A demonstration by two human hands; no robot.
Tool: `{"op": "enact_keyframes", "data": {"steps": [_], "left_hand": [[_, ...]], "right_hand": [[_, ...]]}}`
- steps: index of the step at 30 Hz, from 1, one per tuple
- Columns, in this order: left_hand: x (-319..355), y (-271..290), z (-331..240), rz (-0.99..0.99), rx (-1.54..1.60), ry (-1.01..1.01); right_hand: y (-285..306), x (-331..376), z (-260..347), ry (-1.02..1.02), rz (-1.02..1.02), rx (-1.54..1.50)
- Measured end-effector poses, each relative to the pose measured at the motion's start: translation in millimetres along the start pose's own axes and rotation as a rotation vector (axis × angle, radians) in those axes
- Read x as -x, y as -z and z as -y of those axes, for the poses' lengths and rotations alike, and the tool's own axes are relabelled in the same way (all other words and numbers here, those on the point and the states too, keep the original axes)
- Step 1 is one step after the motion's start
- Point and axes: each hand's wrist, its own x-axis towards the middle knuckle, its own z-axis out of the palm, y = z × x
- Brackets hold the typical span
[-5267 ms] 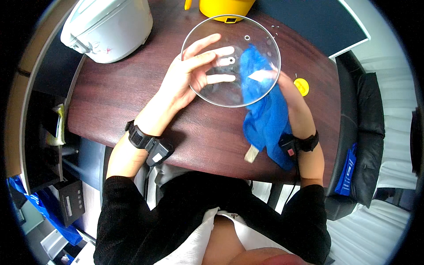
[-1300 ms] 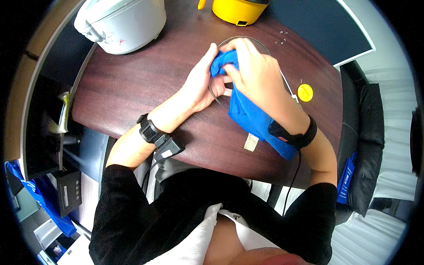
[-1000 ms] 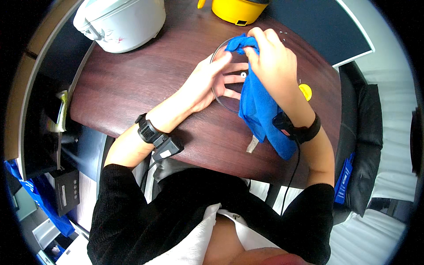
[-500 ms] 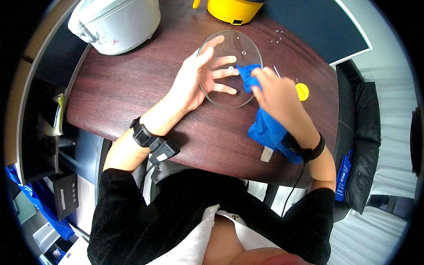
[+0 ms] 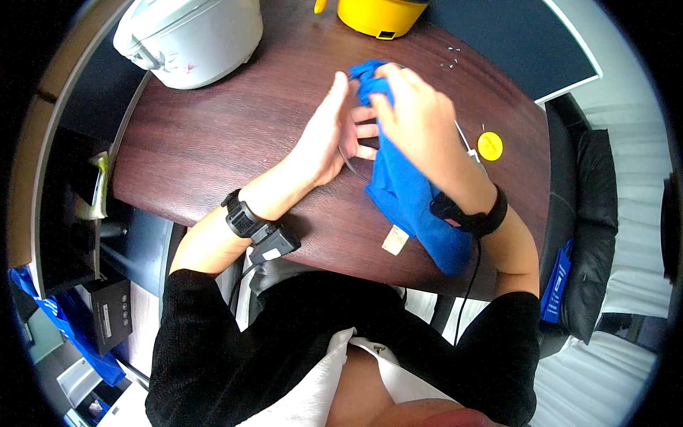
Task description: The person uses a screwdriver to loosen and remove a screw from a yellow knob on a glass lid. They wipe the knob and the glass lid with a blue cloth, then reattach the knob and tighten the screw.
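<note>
2 bare hands meet over a dark wooden table [image 5: 213, 142]: the left hand [image 5: 327, 135], fingers spread flat, braces a clear glass lid [image 5: 353, 161] seen edge-on, while the right hand [image 5: 416, 114] is clamped on a blue cloth [image 5: 409, 196] pressed against it. Far left stands a white rice cooker [image 5: 188, 32]; a yellow cap [image 5: 489, 145] lies right.

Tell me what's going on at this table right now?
A person is wiping a clear glass lid with a blue cloth over a dark wooden table. The left hand backs the lid, which shows only as a thin edge, with fingers spread. The right hand presses the bunched cloth against it. A white rice cooker, a yellow container and a small yellow cap sit apart on the table.
</note>
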Motion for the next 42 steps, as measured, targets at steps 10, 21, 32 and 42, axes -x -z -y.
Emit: {"op": "enact_keyframes", "data": {"steps": [10,21,32,42], "left_hand": [[-1.7,-0.1,1.8,0.006,-0.252,-0.089],[1.0,1.6,-11.2,0.062,-0.206,-0.185],[-0.8,6.9,-9.3,0.023,-0.330,-0.172],[-2.0,6.4,-1.0,0.006,-0.215,-0.108]], "right_hand": [[4.8,-9.6,-14.7,0.069,-0.034,0.110],[22.1,30.6,26.0,0.310,0.292,-0.188],[28.5,37.5,-29.3,0.008,0.124,0.215],[13.0,6.5,7.7,0.203,0.143,0.000]]}}
